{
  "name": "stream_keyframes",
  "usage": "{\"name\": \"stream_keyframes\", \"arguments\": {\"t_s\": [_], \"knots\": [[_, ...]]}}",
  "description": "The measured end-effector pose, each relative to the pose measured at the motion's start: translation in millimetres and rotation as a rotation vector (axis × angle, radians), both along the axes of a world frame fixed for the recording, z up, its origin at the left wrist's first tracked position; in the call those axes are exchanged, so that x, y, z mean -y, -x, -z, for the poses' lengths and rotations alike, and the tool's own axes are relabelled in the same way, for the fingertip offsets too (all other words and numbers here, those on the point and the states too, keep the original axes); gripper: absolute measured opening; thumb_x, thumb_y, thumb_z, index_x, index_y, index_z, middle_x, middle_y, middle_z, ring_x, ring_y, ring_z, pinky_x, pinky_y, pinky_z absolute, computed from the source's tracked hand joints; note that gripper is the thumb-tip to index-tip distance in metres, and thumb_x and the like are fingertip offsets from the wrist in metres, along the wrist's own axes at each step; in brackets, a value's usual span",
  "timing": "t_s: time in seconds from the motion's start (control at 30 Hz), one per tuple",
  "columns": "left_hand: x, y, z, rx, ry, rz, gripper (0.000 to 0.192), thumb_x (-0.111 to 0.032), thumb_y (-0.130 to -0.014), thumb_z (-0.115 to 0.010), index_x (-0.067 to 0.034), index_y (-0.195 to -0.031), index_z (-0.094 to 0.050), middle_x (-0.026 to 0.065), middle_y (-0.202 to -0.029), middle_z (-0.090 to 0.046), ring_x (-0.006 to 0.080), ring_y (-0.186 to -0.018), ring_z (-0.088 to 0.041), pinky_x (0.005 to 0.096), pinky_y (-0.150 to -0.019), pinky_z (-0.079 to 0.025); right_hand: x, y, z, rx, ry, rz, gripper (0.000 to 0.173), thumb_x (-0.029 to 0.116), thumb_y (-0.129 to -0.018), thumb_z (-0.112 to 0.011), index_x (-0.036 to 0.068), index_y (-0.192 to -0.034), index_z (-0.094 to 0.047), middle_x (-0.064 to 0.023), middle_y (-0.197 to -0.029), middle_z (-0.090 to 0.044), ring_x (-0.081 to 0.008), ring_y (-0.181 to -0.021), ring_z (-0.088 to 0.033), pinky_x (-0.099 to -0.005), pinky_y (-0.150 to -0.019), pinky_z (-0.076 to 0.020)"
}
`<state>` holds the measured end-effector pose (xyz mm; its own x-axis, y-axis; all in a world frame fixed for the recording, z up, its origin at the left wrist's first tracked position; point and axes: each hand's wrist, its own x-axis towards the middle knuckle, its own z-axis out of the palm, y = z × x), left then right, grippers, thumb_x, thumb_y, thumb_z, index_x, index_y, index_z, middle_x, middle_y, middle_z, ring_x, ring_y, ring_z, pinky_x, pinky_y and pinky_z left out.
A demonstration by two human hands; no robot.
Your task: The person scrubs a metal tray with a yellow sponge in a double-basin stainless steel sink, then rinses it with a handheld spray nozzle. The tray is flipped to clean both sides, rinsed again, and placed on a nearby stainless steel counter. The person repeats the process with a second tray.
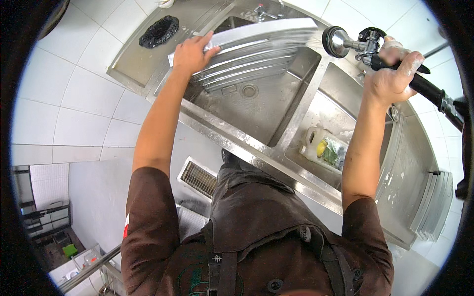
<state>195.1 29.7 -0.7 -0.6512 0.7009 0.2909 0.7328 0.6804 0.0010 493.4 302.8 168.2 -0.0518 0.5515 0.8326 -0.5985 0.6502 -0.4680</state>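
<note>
My left hand (192,53) grips the left end of a slatted metal baffle filter (251,51), tilted over the left basin of a steel double sink (259,114). Its slats look blurred. My right hand (394,74), wet with suds, is closed around the handle of a black and chrome pre-rinse spray nozzle (339,42). The spray head points left, towards the filter's right end. From the handle a black hose (426,87) runs down to the right. A translucent plastic jug (322,148) with a coloured label lies on its side in the right basin.
A crumpled black plastic bag (159,31) lies on the left drainboard. A faucet (264,14) stands behind the sink. Several slatted metal panels (431,207) lean at the right drainboard's end. A floor drain grate (198,177) is left of my legs; the sink's front rim (237,138) runs before me.
</note>
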Motion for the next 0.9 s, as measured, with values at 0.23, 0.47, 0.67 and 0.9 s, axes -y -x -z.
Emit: {"name": "stream_keyframes", "arguments": {"t_s": [0.23,0.47,0.67,0.9], "knots": [[-11.1,75.2,7.0,-0.047,-0.048,0.1,0.055,-0.052,-0.097,-0.05,-0.021,-0.142,-0.052,0.014,-0.14,-0.055,0.0335,-0.127,-0.053,0.0444,-0.107,-0.041,27.9,13.9,-1.6,-0.2,0.253,-0.162,0.044,0.039,-0.103,-0.05,0.01,-0.07,-0.044,-0.0032,-0.062,-0.043,-0.0176,-0.058,-0.043,-0.0448,-0.083,-0.0425],[34.7,114.0,20.0,0.109,-1.092,-0.183,0.063,-0.051,-0.095,-0.056,0.003,-0.125,-0.059,0.0207,-0.128,-0.061,0.0322,-0.122,-0.054,0.0412,-0.107,-0.038,134.1,92.1,6.2,-0.235,0.211,-0.458,0.046,0.031,-0.107,-0.043,0.006,-0.068,-0.043,-0.0036,-0.056,-0.043,-0.015,-0.049,-0.04,-0.029,-0.048,-0.0338],[48.5,101.4,80.6,1.353,-1.749,-0.233,0.059,-0.052,-0.098,-0.053,0.003,-0.119,-0.062,0.0093,-0.116,-0.064,0.0237,-0.111,-0.056,0.0342,-0.099,-0.042,176.8,146.0,12.2,-0.14,0.222,-0.455,0.042,0.027,-0.105,-0.046,0.005,-0.07,-0.044,-0.0041,-0.056,-0.044,-0.0149,-0.05,-0.043,-0.0301,-0.05,-0.0374],[47.7,115.9,87.5,0.794,-1.569,0.013,0.04,-0.037,-0.096,-0.062,0.0,-0.111,-0.065,0.0072,-0.105,-0.067,0.0211,-0.095,-0.063,0.0282,-0.089,-0.046,106.9,143.4,13.3,-0.087,0.022,0.098,0.04,0.03,-0.101,-0.055,0.004,-0.071,-0.049,-0.0056,-0.059,-0.052,-0.0145,-0.052,-0.049,-0.0306,-0.055,-0.0446]]}}
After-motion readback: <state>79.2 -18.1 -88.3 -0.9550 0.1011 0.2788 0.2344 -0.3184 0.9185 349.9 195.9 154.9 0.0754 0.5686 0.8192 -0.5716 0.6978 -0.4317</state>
